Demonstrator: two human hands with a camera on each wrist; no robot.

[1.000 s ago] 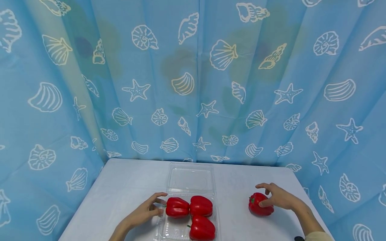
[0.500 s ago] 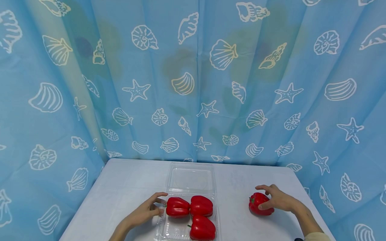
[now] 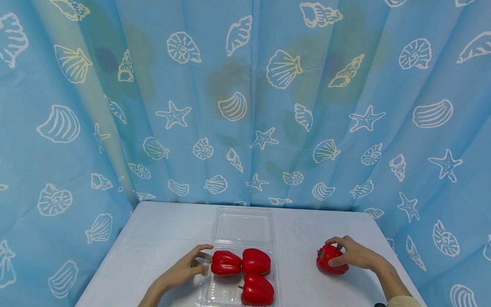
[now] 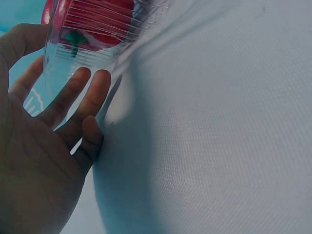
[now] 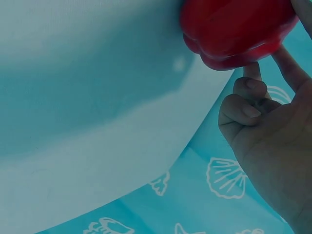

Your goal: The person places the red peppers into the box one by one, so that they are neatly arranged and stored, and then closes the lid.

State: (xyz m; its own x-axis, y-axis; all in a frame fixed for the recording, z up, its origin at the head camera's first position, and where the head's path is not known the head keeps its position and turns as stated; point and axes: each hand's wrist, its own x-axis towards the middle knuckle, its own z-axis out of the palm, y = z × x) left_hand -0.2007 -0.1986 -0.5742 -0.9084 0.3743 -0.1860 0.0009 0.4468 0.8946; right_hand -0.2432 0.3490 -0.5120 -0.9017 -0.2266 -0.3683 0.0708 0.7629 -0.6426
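Observation:
My left hand is at the left side of a clear plastic clamshell container, thumb and index fingertips right at its rim. In the left wrist view the other fingers spread loosely beside its ribbed wall. Inside the container lie three red bell peppers: one at left, one at back right, one at front right. To the right, my right hand grips another red bell pepper between thumb and index finger, its green stem facing left. In the right wrist view the other fingers curl below that pepper.
The container's clear lid lies folded back toward the far edge of the white table. A blue curtain with shell and starfish prints hangs behind the table and along both sides.
My right index finger has come down onto the far side of the bell pepper, which it stood raised above earlier. The left hand, the container and its peppers stay where they were.

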